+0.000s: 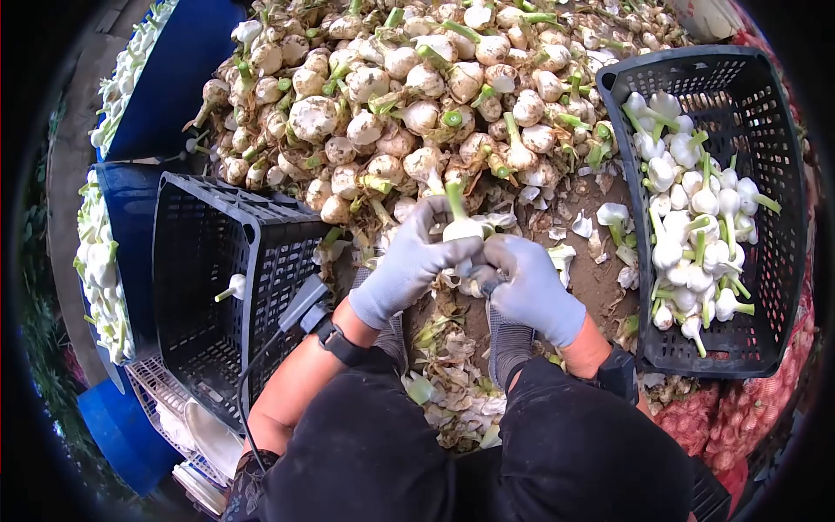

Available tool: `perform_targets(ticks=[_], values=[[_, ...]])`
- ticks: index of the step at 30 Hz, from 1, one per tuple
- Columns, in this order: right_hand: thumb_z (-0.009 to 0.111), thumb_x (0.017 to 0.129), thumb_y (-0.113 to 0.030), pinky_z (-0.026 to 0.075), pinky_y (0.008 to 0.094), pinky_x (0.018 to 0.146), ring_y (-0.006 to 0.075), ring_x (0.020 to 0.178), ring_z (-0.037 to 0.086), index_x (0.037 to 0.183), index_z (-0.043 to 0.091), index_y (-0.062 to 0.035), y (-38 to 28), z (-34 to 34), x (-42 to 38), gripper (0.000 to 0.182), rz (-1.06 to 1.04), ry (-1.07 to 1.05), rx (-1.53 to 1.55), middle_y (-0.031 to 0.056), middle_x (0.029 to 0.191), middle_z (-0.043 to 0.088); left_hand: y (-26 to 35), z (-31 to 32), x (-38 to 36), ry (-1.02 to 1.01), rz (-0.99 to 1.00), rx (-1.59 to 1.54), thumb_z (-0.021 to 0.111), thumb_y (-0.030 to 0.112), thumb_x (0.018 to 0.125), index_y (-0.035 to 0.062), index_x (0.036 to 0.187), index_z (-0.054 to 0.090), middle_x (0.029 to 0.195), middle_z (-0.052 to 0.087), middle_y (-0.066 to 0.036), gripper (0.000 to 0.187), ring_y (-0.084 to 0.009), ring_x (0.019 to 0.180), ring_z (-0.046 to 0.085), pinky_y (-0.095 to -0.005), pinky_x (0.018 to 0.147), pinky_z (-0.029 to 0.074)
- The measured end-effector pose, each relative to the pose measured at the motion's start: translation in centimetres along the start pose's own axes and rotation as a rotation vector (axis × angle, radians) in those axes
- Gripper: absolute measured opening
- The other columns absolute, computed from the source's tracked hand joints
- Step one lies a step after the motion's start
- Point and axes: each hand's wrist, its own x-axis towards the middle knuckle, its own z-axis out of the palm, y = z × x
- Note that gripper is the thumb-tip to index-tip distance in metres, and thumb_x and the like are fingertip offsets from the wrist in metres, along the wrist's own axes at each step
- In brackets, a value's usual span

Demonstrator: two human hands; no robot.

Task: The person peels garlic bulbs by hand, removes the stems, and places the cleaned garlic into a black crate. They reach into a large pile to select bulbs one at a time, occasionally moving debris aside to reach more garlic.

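My left hand [409,265], in a pale grey work glove, is closed around a garlic bulb [463,230]. The bulb is white and peeled-looking, and its cut green stem points up and away from me. Close against the bulb's right side is my gloved right hand [535,283], its fingers curled and pressed together. What lies between those fingers is hidden. Just beyond both hands rises a large heap of garlic bulbs [400,113] with dirty, brownish skins and trimmed stems.
On the right, a black plastic crate [704,65] holds cleaned garlic. Another black crate [204,304] at left has one bulb inside. Blue tubs [135,226] filled with white garlic stand further left. Peelings [457,383] litter the ground between my feet. Red net sacks [739,426] lie lower right.
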Motion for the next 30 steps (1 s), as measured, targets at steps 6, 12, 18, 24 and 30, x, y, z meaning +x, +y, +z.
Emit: perform_targets(ticks=[6,12,18,24,30], values=[[0.066,0.073,-0.011,0.054,0.0415,0.071,0.0305,0.080,0.068,0.082,0.066,-0.0071,4.9,-2.5,-1.8,0.011,0.295,0.158,-0.460,0.0130,0.081,0.068,5.9,-1.4,0.5,-0.094,-0.026,-0.555,0.059,0.029,0.096,0.0012,0.135,0.046,0.128,0.056,-0.014,0.050,-0.0233,0.109,0.062,-0.0360,0.094,0.054],[0.067,0.073,-0.008,0.049,0.0374,0.072,0.0250,0.086,0.063,0.125,0.058,-0.0142,3.2,-2.1,1.0,0.054,0.190,0.186,-0.792,0.0071,0.102,0.063,15.5,8.5,2.7,-0.251,0.464,-0.014,0.056,0.031,0.098,0.0016,0.151,0.028,0.145,0.042,-0.018,0.066,-0.0231,0.114,0.058,-0.0372,0.102,0.045],[0.061,0.084,-0.016,0.047,0.0389,0.071,0.0266,0.086,0.059,0.116,0.063,-0.0316,9.6,-1.1,8.1,0.035,0.169,0.170,-1.090,0.0070,0.099,0.057,6.6,1.3,4.9,0.002,0.099,0.036,0.056,0.026,0.099,0.0003,0.134,0.049,0.125,0.059,-0.011,0.044,-0.0192,0.101,0.064,-0.0315,0.088,0.054],[0.062,0.085,-0.005,0.056,0.0413,0.071,0.0332,0.082,0.066,0.124,0.061,-0.0180,0.9,-2.1,3.8,0.041,0.177,0.334,-0.231,0.0181,0.101,0.060,2.0,1.5,2.7,-0.053,0.005,-0.184,0.072,0.023,0.089,-0.0022,0.137,0.045,0.117,0.060,-0.009,0.060,-0.0144,0.095,0.065,-0.0260,0.081,0.055],[0.059,0.089,0.003,0.049,0.0207,0.052,0.0057,0.074,0.059,0.125,0.057,0.0005,1.6,-1.8,0.9,0.036,0.406,0.122,0.928,0.0052,0.100,0.065,2.0,0.3,0.4,-0.014,-0.044,0.120,0.075,0.008,0.082,-0.0019,0.128,0.056,0.118,0.062,-0.007,0.051,-0.0143,0.101,0.061,-0.0264,0.088,0.049]])
